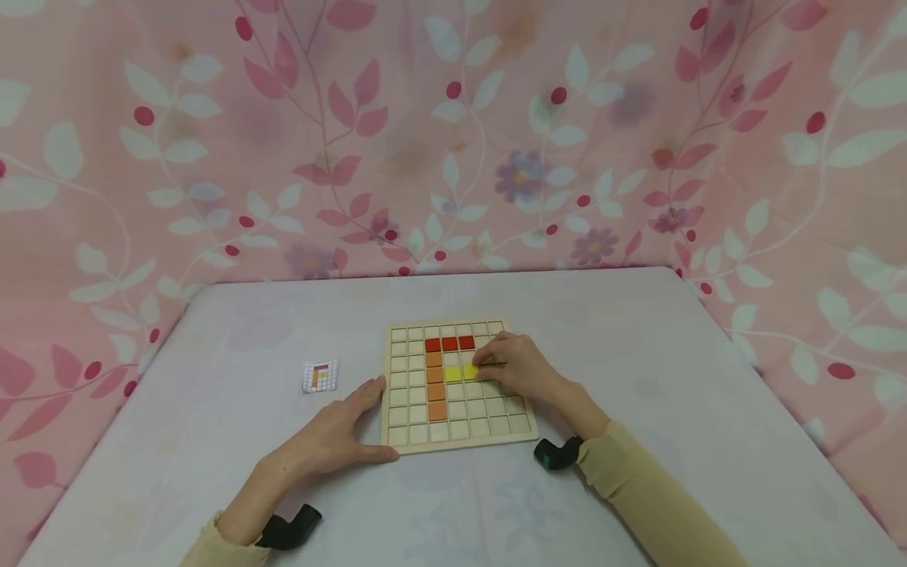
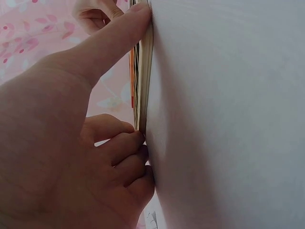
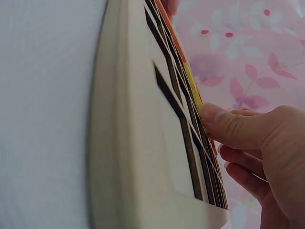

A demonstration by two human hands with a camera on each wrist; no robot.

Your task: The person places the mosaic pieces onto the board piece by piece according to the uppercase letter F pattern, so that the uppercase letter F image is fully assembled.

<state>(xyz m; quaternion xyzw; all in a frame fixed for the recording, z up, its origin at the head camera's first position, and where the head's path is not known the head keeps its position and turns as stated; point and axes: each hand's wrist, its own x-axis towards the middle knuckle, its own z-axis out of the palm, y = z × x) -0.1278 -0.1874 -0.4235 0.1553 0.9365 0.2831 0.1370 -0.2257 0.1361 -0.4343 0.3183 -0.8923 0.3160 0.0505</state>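
A wooden grid board (image 1: 418, 432) lies on the table, with red tiles (image 1: 449, 344) along an upper row and orange tiles (image 1: 435, 390) in a column below. Two yellow tiles (image 1: 453, 374) sit side by side in a middle row. My right hand (image 1: 526, 366) pinches the right-hand yellow tile (image 3: 192, 85) between thumb and fingers, at its cell. With the left hand (image 1: 329, 437) I hold the board's near left corner, thumb at the near edge and bent fingers (image 2: 126, 148) against the left edge. The palm side of the right hand is hidden in the head view.
Left of the board lies a small paper card (image 1: 320, 376) printed with a coloured grid pattern. A pale cloth covers the table (image 1: 609, 331). Behind it hangs a pink flowered curtain (image 1: 425, 157). Black wrist devices (image 1: 292, 528) sit at both cuffs.
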